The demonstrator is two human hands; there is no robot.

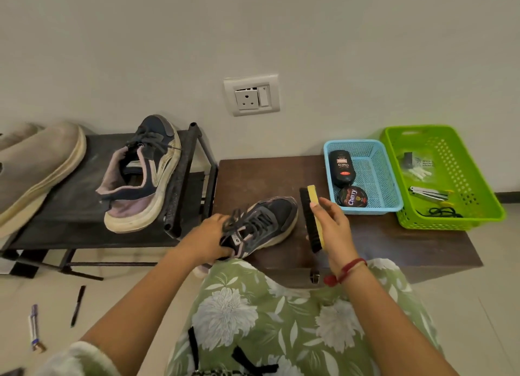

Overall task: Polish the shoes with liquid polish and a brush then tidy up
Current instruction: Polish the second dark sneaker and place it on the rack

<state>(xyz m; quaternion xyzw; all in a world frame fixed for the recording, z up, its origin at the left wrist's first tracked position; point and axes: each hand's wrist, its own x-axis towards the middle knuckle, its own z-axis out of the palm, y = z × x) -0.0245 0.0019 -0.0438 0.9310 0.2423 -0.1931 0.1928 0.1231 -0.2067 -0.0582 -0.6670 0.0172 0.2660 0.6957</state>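
Note:
A dark navy sneaker (270,220) lies on the brown low table (253,178), toe pointing away. My left hand (209,236) grips its heel and collar. My right hand (330,226) holds a shoe brush (311,215) with a yellow wooden back and black bristles, upright just right of the sneaker's toe, bristles facing the shoe. The matching sneaker (143,175) rests on its side on the black metal rack (180,173) at left. A black liquid polish bottle (342,168) and a round polish tin (352,196) lie in the blue basket (385,178).
A green basket (478,195) with small tools and a black cord stands at the table's right end. Beige shoes (36,164) lie at the far left on the rack. Pens (77,305) lie on the floor. A wall socket (251,95) is behind.

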